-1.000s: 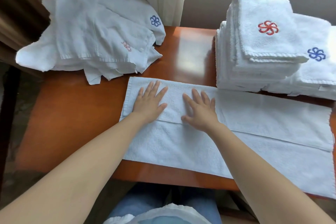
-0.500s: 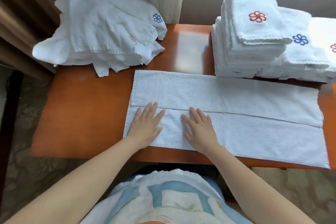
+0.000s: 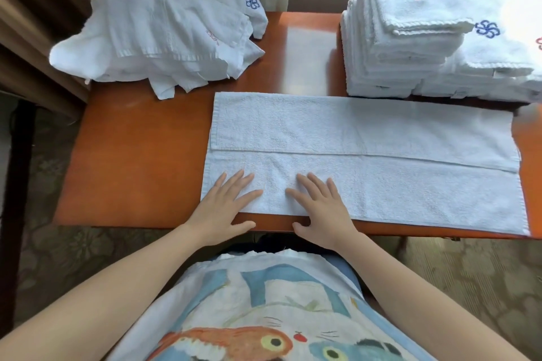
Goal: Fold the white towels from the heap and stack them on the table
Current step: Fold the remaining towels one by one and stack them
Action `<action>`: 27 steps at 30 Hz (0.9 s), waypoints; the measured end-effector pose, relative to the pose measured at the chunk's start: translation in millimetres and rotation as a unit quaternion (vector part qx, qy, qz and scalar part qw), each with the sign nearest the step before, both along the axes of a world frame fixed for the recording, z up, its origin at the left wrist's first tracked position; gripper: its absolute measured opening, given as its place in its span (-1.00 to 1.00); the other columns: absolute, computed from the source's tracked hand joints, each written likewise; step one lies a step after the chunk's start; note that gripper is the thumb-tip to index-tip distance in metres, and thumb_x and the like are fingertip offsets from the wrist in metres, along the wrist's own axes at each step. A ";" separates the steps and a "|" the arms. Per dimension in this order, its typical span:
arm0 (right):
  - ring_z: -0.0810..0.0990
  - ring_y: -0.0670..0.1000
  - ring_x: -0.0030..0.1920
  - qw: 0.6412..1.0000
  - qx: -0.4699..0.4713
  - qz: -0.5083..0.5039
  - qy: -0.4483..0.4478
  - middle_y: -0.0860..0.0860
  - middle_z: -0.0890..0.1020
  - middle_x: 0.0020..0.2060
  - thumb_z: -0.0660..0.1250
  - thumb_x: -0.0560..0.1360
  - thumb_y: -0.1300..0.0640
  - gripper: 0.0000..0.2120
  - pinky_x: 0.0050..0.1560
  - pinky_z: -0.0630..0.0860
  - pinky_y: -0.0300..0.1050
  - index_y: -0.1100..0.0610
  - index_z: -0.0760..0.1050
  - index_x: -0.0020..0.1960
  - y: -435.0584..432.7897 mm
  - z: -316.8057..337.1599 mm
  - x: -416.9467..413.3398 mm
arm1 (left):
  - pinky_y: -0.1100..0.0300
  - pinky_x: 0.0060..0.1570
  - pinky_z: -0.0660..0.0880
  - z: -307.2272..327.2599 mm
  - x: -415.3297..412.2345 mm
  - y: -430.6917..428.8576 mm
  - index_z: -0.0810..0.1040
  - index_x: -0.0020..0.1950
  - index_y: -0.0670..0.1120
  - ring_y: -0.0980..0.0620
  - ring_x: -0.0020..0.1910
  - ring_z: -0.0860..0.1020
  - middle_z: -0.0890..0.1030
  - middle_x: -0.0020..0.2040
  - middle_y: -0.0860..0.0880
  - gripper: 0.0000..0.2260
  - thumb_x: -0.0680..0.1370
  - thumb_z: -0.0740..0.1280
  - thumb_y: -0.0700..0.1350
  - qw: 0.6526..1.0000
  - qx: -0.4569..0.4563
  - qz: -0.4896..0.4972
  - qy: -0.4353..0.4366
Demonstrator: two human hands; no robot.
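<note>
Both hands have drawn back from the fold line to the near hem since the earlier frames.

- Left hand (image 3: 223, 208): flat, fingers straight and spread, pressing on the long white terry towel (image 3: 381, 132) and gripping nothing. Heel of the palm lies past the towel's near hem.
- Right hand (image 3: 319, 211): likewise flat and spread, on the towel's left part.
- Towel: spread lengthwise on the glossy orange-brown wooden table (image 3: 140, 155), far long edge folded over to the middle.
- Loose heap of unfolded white towels (image 3: 164, 35): beyond the towel's left end, apart from it.
- Tall stack of folded white towels (image 3: 404, 38), red pinwheel emblem on top: just beyond the towel's right half.
- Lower folded stack with blue emblem (image 3: 498, 58): beyond the towel's right end.
</note>
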State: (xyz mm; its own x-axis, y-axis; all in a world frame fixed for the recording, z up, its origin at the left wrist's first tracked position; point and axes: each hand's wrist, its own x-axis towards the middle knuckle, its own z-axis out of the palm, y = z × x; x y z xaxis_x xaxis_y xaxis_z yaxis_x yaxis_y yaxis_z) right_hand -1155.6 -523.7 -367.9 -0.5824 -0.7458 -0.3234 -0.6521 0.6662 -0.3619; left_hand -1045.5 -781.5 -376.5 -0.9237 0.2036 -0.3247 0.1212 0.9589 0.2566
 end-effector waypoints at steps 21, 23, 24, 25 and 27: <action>0.45 0.01 0.14 0.993 -0.006 0.118 0.004 -0.08 0.51 0.15 0.39 0.35 0.08 -0.88 0.17 0.32 -0.12 0.01 0.59 -0.11 1.1 18.2 -16.5 | 0.10 0.01 0.47 11.0 5.8 -10.1 0.52 -0.09 -0.02 0.01 0.06 0.52 0.58 0.07 0.06 -0.89 0.58 0.29 -0.01 0.987 0.094 -0.060 0.115; 0.47 0.00 0.04 0.995 0.011 0.098 -0.020 -0.10 0.52 0.02 0.35 0.38 0.09 -0.88 -0.03 0.36 -0.13 0.03 0.53 -0.07 -1.4 24.7 -27.4 | 0.14 -0.13 0.47 17.1 0.0 -12.8 0.52 -0.04 -0.01 0.04 -0.08 0.53 0.58 -0.05 0.09 -0.88 0.60 0.25 0.00 0.991 0.109 -0.013 0.082; 0.48 0.00 -0.02 0.995 0.026 0.092 -0.028 -0.13 0.50 -0.08 0.32 0.39 0.10 -0.90 -0.15 0.36 -0.13 0.02 0.48 -0.09 -2.1 28.2 -33.2 | 0.14 -0.20 0.45 19.4 -3.2 -14.4 0.51 -0.01 0.00 0.04 -0.14 0.52 0.57 -0.11 0.09 -0.87 0.63 0.22 0.01 0.991 0.111 0.013 0.068; 0.48 0.02 -0.11 0.995 0.043 0.084 -0.035 -0.14 0.46 -0.20 0.30 0.40 0.11 -0.90 -0.25 0.32 -0.15 0.00 0.40 -0.12 -2.5 31.6 -39.3 | 0.13 -0.26 0.43 20.8 -7.0 -16.1 0.49 0.03 0.01 0.04 -0.21 0.52 0.57 -0.16 0.09 -0.86 0.65 0.20 0.03 0.991 0.111 0.039 0.058; 0.44 0.04 -0.24 0.996 0.059 0.036 -0.049 -0.13 0.42 -0.34 0.28 0.41 0.13 -0.88 -0.35 0.24 -0.17 -0.02 0.33 -0.17 -2.7 38.1 -52.3 | 0.12 -0.34 0.38 24.0 -17.6 -19.1 0.44 0.09 0.02 0.05 -0.31 0.50 0.56 -0.23 0.08 -0.86 0.67 0.16 0.04 0.989 0.113 0.085 0.041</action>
State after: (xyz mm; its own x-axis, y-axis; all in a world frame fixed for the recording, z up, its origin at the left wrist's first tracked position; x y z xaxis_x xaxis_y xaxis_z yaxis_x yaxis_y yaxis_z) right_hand -1207.9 -526.5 -329.8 -0.4894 -0.7383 -0.4642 -0.6655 0.6602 -0.3484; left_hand -1063.1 -800.6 -352.5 -0.9721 0.1013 -0.2117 -0.0084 0.8862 0.4631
